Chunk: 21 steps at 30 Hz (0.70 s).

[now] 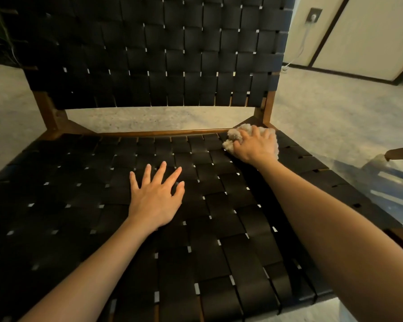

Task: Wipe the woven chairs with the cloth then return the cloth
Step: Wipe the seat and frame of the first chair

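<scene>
woven chair point(196, 228): flat black straps, smooth, faint leathery sheen | frame point(163, 133): brown wood, satin | cloth point(235, 135): beige, fluffy, nubbly pile | floor point(323, 108): pale, matt, speckled | wall panels point(370, 31): cream, matt, dark trim

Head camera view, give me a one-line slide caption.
Right hand presses cloth on chair seat's back corner; left hand flat mid-seat.

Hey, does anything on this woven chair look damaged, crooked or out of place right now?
Nothing stands out. The chair has an even weave with no torn or loose straps showing. The right hand grips the cloth at the seat's back right corner, and the left hand rests flat mid-seat.
</scene>
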{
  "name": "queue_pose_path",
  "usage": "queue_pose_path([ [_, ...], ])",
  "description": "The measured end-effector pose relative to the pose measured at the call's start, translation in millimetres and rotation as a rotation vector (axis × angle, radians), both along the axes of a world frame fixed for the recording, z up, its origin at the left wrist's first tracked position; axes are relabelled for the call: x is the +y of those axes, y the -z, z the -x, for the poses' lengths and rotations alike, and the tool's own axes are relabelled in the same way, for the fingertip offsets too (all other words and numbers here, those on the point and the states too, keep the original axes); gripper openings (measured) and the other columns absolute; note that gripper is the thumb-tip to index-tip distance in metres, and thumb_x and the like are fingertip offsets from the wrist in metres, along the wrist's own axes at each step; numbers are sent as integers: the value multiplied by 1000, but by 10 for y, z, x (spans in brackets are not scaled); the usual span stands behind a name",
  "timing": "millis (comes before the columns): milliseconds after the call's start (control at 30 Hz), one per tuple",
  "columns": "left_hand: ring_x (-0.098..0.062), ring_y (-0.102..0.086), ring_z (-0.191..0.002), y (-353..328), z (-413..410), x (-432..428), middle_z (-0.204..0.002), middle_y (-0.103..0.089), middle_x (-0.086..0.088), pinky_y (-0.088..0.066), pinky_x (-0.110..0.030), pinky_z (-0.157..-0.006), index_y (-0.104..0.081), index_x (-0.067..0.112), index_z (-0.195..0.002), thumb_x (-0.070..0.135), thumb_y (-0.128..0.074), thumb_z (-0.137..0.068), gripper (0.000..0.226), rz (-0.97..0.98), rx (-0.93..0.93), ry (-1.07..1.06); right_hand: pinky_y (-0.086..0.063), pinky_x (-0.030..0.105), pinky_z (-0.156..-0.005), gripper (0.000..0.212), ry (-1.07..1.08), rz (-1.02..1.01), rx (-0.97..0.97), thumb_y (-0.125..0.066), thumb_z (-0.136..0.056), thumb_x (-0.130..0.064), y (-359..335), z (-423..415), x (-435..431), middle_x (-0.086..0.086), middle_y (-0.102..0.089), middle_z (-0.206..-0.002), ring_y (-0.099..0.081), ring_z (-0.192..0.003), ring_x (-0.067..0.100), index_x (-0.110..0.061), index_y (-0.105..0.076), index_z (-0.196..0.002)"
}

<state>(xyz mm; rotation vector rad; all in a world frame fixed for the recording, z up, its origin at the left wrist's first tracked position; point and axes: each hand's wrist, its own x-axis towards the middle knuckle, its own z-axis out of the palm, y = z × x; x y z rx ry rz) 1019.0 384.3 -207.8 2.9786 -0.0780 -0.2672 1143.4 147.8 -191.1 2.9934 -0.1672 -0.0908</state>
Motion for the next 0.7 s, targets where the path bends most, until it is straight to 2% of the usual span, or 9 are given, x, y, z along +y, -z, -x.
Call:
queue_pose_path([
  [133, -24, 8, -146, -25, 18, 3, -160, 3, 6, 9, -53, -114, -2, 39, -150, 55, -12, -98, 55, 18, 2, 4, -24, 48, -109, 58, -246, -94, 29, -24, -96, -51, 35, 257, 556, 12, -30, -150, -33, -132, 38, -25, -28, -147],
  [233, -20, 6, -147, -38, 22, 30, -160, 1, 7, 7, -50, -116, 0, 29, -151, 52, -14, -99, 59, 37, 0, -24, -15, 45, -115, 58, -352, -250, 88, -29, -98, -49, 55, 513, 953, 8, -18, -158, -18, -142, 35, -24, -25, -150],
  [300, -19, 5, -147, -51, 32, 36, -160, 0, 6, 7, -47, -117, -1, 28, -152, 50, -15, -100, 58, 37, 5, -32, -15, 45, -116, 58, -336, -277, 91, -32, -97, -50, 34, 582, 892, 8, -18, -157, -17, -142, 34, -27, -25, -150],
  [433, -19, 5, -147, -50, 40, 16, -160, 0, 6, 7, -46, -116, -6, 32, -151, 49, -16, -100, 54, 22, 12, -47, -25, 47, -111, 62, -198, -75, 48, -33, -92, -58, -86, 591, 169, 13, -31, -147, -30, -133, 36, -27, -28, -146],
  [567, -19, 4, -147, -45, 46, 15, -160, -2, 6, 6, -46, -116, -8, 33, -150, 49, -17, -100, 54, 30, 10, -54, -21, 50, -110, 54, -20, -16, 9, -34, -95, -51, -295, 671, -417, 10, -25, -151, -21, -136, 39, -33, -29, -145],
  [700, -19, 5, -147, -71, 58, -11, -160, -1, 6, 6, -46, -116, -7, 33, -150, 49, -17, -100, 54, 20, 28, -71, -15, 49, -114, 56, -22, -43, 52, -29, -96, -51, -297, 741, -279, 7, -23, -154, -18, -139, 38, -27, -31, -147],
])
